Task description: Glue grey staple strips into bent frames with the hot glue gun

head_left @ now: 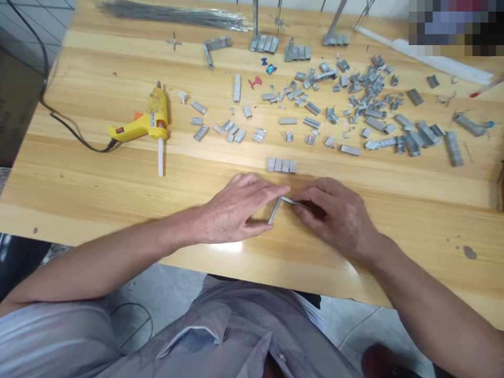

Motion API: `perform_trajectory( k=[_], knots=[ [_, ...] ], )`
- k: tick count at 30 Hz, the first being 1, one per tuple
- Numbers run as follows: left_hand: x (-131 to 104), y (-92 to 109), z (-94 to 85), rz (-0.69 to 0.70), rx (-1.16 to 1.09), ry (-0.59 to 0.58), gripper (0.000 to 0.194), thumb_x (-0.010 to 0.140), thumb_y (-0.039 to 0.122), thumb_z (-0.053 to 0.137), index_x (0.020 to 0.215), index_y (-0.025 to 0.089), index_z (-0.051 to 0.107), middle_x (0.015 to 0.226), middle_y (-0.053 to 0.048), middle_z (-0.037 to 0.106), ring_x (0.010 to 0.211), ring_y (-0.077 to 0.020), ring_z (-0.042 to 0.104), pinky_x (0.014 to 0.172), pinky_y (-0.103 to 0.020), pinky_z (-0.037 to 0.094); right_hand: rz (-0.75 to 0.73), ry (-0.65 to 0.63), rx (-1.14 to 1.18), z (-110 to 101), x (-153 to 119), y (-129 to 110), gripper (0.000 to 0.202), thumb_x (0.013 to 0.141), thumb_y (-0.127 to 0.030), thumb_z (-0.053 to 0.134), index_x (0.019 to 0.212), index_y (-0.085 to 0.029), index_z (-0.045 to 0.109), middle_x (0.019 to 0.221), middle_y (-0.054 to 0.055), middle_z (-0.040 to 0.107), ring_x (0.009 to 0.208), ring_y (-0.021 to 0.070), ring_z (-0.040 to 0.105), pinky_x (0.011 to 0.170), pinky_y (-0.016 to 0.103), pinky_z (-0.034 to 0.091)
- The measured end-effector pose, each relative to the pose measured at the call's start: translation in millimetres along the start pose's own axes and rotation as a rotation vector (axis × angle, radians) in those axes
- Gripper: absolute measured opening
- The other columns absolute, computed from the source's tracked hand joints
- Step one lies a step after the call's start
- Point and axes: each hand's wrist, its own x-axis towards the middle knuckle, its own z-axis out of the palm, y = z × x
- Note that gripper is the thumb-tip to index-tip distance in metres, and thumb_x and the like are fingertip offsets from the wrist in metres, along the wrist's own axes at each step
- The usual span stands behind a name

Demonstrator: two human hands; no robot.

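Observation:
Between my two hands is a thin grey metal strip [274, 211] that looks like a stick of staples, angled into an inverted V. My left hand [240, 210] pinches its left leg, with the thumb at the lower end and the fingers over the corner. My right hand [338, 218] grips the right leg [289, 200] between thumb and fingers, which hide its far end. Whether the legs are one bent piece or two touching pieces, I cannot tell. Just beyond my fingertips lies a row of short grey staple blocks [282, 165], joined side by side.
A yellow glue gun [157, 113] with a white glue stick lies left, its black cord trailing off the table [118, 194]. Many loose staple pieces [370, 94] spread across the back right. A bundle of thin wires [177, 16] and upright metal pieces [263, 43] are at the back.

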Motion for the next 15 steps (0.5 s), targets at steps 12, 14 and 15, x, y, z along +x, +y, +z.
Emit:
perform_trajectory(
  k=[12,14,15],
  knots=[
    [-0.5,1.4,1.8,-0.01,0.016,0.003,0.067,0.096,0.034,0.069,0.156,0.021,0.043,0.144,-0.014,0.063,0.13,-0.0299,0.056,0.109,-0.045,0.04,-0.023,-0.025,-0.043,4.5,-0.6,-2.6,0.03,0.097,-0.019,0.061,0.124,-0.02,0.073,0.101,0.011,0.073,0.09,0.0253,0.067,0.076,0.039,0.054],
    [-0.6,1.1,1.7,-0.008,0.019,0.001,0.067,0.096,0.035,0.069,0.156,0.02,0.043,0.144,-0.014,0.063,0.13,-0.0304,0.056,0.109,-0.045,0.04,-0.026,-0.027,-0.051,6.3,0.8,-3.2,0.029,0.096,-0.019,0.06,0.122,-0.02,0.073,0.101,0.011,0.073,0.089,0.0252,0.066,0.076,0.039,0.054],
    [-0.5,1.0,1.6,-0.009,0.02,-0.002,0.067,0.096,0.034,0.069,0.156,0.02,0.043,0.143,-0.014,0.063,0.13,-0.0305,0.056,0.108,-0.045,0.04,-0.022,-0.025,-0.054,6.9,1.3,-3.4,0.026,0.097,-0.02,0.06,0.119,-0.02,0.074,0.1,0.011,0.073,0.088,0.0249,0.066,0.076,0.038,0.054]
  ],
)
